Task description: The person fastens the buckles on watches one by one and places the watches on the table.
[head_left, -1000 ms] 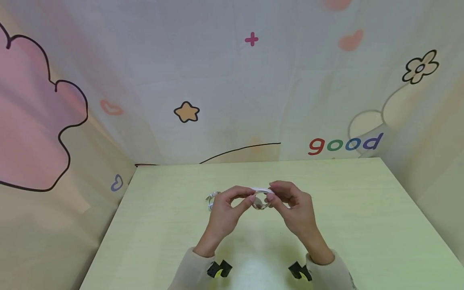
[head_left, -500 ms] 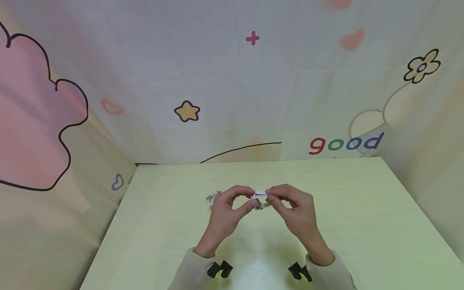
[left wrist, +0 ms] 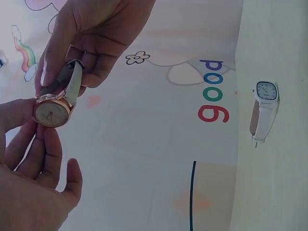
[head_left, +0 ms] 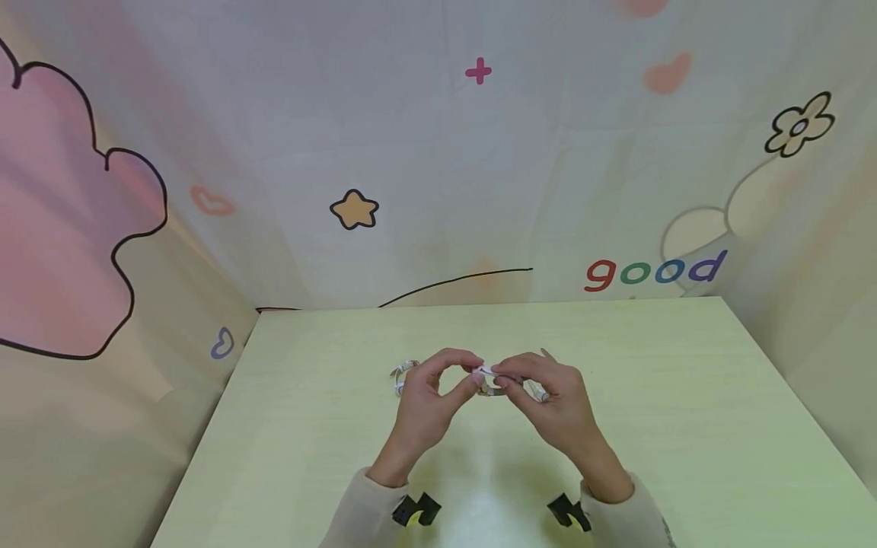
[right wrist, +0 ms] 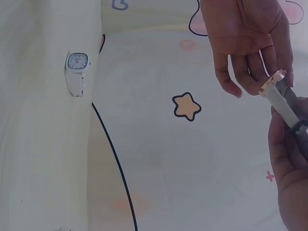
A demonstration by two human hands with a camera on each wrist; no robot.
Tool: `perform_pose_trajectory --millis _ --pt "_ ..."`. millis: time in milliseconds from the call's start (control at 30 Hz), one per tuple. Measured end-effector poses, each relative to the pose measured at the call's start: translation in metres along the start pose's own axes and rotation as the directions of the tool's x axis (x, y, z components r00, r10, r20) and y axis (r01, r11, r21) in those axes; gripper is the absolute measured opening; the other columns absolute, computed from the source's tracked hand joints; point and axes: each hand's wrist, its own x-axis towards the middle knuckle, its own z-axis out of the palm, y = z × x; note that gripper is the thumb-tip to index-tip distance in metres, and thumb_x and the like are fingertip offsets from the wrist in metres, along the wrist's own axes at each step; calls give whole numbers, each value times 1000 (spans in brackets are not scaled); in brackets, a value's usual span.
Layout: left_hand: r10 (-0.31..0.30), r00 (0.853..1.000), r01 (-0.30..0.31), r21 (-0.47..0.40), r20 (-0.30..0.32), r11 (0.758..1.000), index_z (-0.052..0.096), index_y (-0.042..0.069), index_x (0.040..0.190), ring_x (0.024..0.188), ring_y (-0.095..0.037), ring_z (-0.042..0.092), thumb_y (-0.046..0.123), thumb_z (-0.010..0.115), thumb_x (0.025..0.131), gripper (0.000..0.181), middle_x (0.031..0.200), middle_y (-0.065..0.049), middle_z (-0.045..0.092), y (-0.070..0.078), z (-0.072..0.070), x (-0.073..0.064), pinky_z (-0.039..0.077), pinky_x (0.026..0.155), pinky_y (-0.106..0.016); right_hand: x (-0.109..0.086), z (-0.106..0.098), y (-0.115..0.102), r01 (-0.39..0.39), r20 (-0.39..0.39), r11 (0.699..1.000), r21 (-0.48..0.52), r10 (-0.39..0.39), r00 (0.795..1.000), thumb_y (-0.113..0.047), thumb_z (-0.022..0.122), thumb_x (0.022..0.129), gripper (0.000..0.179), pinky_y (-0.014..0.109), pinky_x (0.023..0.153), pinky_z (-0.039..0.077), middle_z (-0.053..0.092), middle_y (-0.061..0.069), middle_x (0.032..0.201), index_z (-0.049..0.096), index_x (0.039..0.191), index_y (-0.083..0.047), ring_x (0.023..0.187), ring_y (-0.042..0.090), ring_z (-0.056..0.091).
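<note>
A wristwatch with a rose-gold round case (left wrist: 51, 114) and a pale strap (right wrist: 283, 108) is held up between both hands. In the head view, my left hand (head_left: 428, 399) pinches it by its case end, with the thumb below the index finger. My right hand (head_left: 558, 396) grips the strap from the other side, near a dark band seen in both wrist views. The dial faces the left wrist camera. In the head view, fingers hide much of the watch.
A white watch with a squarish dial (right wrist: 77, 62) stands on the pale table (head_left: 329, 457), partly behind the left hand. Another white squarish watch (left wrist: 267, 91) stands behind the right hand. A printed curtain (head_left: 425, 152) surrounds the table's back and sides.
The right hand has shifted slightly left and down, and its fingertips come nearer the left hand's. The held watch has turned, showing less of its loop. The left hand stays nearly still.
</note>
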Motion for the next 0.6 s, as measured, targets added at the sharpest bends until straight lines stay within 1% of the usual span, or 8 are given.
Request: perform_pose_trajectory --millis 67,167,233,300,367,433,533,600 --pt "-34 999 34 24 5 999 69 10 109 108 -15 61 15 69 92 17 104 -7 69 -1 -1 1 37 111 -47 0 -1 0 11 1 1000 8 -11 1000 16 72 76 31 18 74 53 74 9 90 73 98 -6 82 11 69" --pt "-84 996 82 45 26 996 70 15 109 111 -14 60 18 70 92 17 104 -2 70 -1 -1 1 35 109 -50 0 -2 -2 -5 -12 1000 -8 5 1000 16 71 76 31 25 86 53 75 7 89 74 97 -7 81 8 70" --pt "-94 995 93 33 35 995 70 15 109 109 -14 61 18 69 92 17 104 -3 71 -2 -1 2 35 110 -50 0 -2 -2 -16 -18 1000 -18 16 1000 16 71 77 31 28 85 53 75 6 89 74 96 -8 81 6 69" --pt "-83 996 83 0 28 997 70 11 109 105 -14 62 15 69 92 17 103 -7 71 -2 0 2 36 111 -48 0 -2 -3 -23 -17 999 -23 23 1000 15 71 77 30 26 85 52 74 5 89 74 96 -9 81 5 68" --pt "-56 998 56 -34 7 998 70 8 107 102 -14 63 13 69 92 16 101 -11 70 -3 2 2 37 112 -45 0 0 -2 -12 -14 1000 -13 12 1000 16 70 78 30 23 77 52 74 7 89 73 97 -7 81 6 67" --pt "-29 999 29 -56 -15 998 71 6 105 100 -13 63 11 69 92 14 100 -14 70 -4 3 2 38 112 -42 1 1 -1 -5 -16 1000 -11 5 1000 16 70 78 30 20 74 51 73 7 89 73 97 -7 82 8 66" --pt "-1 999 -1 -55 -33 998 71 5 104 100 -12 63 10 69 91 14 100 -14 69 -4 3 1 42 109 -36 0 3 0 -2 -25 1000 -15 2 1000 16 70 78 30 21 75 48 73 7 88 74 98 -7 81 9 65" --pt "7 999 -8 -51 -31 999 72 4 104 102 -13 63 10 69 91 14 101 -14 69 -4 3 1 44 106 -35 0 3 -1 -23 -30 1000 -22 22 999 14 71 78 29 20 76 48 73 6 89 75 97 -8 81 9 65"
